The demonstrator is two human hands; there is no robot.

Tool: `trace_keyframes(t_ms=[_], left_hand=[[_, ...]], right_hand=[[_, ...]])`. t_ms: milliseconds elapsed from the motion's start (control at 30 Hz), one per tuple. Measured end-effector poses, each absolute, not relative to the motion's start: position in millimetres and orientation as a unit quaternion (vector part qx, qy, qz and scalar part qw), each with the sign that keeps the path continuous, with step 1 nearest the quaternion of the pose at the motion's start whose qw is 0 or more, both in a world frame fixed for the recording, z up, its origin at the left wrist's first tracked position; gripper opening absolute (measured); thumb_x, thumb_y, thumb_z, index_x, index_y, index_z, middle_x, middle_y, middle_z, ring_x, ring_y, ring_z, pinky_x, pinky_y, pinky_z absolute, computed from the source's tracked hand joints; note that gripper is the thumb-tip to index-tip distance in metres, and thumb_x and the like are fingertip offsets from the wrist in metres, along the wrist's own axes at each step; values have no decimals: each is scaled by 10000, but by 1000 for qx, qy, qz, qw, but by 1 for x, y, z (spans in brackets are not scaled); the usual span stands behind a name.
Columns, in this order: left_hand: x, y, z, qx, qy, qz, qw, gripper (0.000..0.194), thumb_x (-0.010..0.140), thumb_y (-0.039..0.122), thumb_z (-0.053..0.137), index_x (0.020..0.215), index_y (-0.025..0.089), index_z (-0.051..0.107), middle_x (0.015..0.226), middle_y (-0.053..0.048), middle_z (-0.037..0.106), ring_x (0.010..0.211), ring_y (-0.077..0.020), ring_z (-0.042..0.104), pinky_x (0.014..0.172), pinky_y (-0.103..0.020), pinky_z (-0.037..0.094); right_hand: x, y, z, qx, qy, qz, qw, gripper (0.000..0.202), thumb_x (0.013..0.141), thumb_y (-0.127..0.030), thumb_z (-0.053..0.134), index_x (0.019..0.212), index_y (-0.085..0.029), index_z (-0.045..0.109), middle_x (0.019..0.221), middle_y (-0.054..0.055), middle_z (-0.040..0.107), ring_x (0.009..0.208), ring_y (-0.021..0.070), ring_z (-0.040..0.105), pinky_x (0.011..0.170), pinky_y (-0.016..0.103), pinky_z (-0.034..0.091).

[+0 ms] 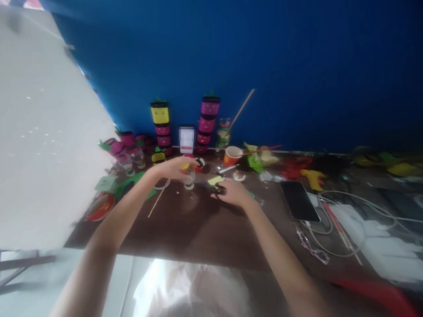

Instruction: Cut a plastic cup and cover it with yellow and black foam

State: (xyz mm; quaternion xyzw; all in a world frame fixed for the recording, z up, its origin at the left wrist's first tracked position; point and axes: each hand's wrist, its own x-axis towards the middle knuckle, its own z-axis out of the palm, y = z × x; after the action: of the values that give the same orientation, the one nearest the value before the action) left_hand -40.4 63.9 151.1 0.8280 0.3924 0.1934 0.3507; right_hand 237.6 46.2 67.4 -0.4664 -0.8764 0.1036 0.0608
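My left hand reaches over the middle of the brown table, its fingers curled and blurred. Something yellow shows under it and a dark bit by the fingertips; what it grips I cannot make out. Just below stands a small clear bottle. My right hand is closed around the black handles of what look like scissors. Close to their tip lies a pale yellow piece. A small red cup with a white rim sits beyond my left fingertips.
Purple and yellow stacked figures lean on the blue wall around a phone. Right of them stands a paper cup. A wooden stick lies left. A tablet, a yellow glue gun and cables fill the right side.
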Motion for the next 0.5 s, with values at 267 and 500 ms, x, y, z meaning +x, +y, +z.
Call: trace_keyframes(t_ms=[267, 500], left_hand=[[-42, 64, 152, 860, 371, 148, 319, 509, 685, 129, 593, 1182, 230, 551, 1219, -62, 587, 1119, -212, 545, 930, -316, 426], [-41, 68, 152, 897, 313, 121, 288, 298, 728, 134, 569, 1017, 182, 623, 1164, -82, 588, 1069, -193, 557, 916, -306, 429]], right_hand=[[241, 47, 82, -435, -896, 80, 26, 419, 734, -588, 566, 761, -180, 658, 800, 95, 614, 759, 203, 553, 653, 268, 361], [242, 56, 88, -410, -912, 23, 6, 410, 726, -538, 587, 814, -146, 667, 827, 120, 617, 804, 227, 553, 687, 282, 366]])
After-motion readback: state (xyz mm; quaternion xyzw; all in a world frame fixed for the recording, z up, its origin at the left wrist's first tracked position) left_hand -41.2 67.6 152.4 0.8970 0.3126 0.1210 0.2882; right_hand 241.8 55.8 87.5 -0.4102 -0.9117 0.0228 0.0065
